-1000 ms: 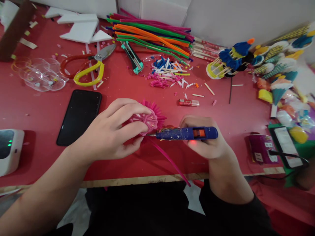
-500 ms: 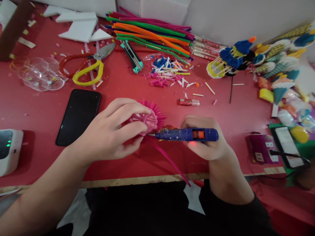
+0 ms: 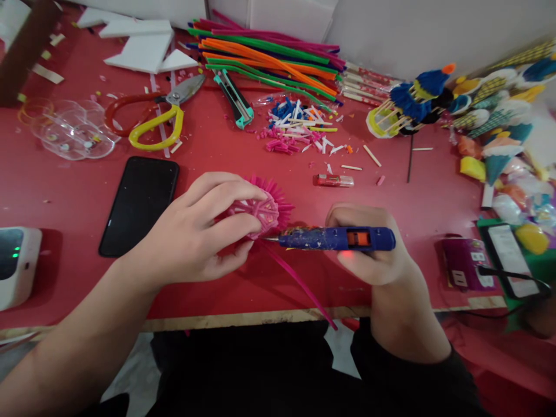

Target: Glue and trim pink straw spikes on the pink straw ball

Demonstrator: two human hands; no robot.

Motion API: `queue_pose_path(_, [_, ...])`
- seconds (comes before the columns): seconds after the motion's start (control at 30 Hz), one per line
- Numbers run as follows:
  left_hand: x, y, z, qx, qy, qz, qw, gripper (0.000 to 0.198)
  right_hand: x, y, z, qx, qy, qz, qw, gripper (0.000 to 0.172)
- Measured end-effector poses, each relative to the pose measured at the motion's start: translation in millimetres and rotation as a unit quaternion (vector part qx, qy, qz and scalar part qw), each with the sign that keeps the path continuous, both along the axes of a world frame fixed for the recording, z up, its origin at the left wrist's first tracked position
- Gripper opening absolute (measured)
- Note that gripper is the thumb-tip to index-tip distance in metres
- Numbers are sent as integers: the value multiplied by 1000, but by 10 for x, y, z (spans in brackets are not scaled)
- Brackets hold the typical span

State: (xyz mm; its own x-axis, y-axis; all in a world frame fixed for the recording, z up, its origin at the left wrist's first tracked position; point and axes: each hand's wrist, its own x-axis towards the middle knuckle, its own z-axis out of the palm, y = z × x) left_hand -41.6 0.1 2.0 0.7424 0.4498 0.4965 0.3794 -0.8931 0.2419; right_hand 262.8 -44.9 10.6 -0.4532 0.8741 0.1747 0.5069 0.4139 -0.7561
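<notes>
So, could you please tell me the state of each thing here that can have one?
Left hand: gripping pink piece
Right hand: gripping glue gun
Pink piece: bristles fanned out
Glue gun: red light glowing, nozzle at pink piece, contact unclear
Scissors: blades apparently closed
Cutter: lying flat, blade unclear
Phone: screen dark
White box: green lights on
Purple box: cable apparently plugged in

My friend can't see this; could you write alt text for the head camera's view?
A left hand holds a spiky pink piece while the right hand points a blue glue gun at it. Scissors, a phone and pipe cleaners lie on the red table.
</notes>
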Motion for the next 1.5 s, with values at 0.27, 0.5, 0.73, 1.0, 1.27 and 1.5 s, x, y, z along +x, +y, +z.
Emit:
queue_pose_path(0.27, [4,-4,2,3,2,0,1000,26,20,-8,16,13,-2,-10,1000,18])
queue_pose_path(0.5, [-2,-3,2,3,-4,-3,1000,27,33,-15,62,30,-24,-13,999,18])
queue_pose_path(0.73, [-5,-3,-7,9,0,1,1000,26,49,-20,80,51,-32,-21,998,17])
queue_pose_path(1.0, [10,-1,-13,13,-3,3,1000,27,46,-44,87,74,-50,-33,995,14])
queue_pose_path(1.27, [20,1,-7,10,-13,-3,1000,28,44,-50,87,98,-57,-41,993,13])
queue_pose_path(1.5, [16,-6,-7,1,-4,12,1000,25,14,-95,98,125,-81,-55,987,12])
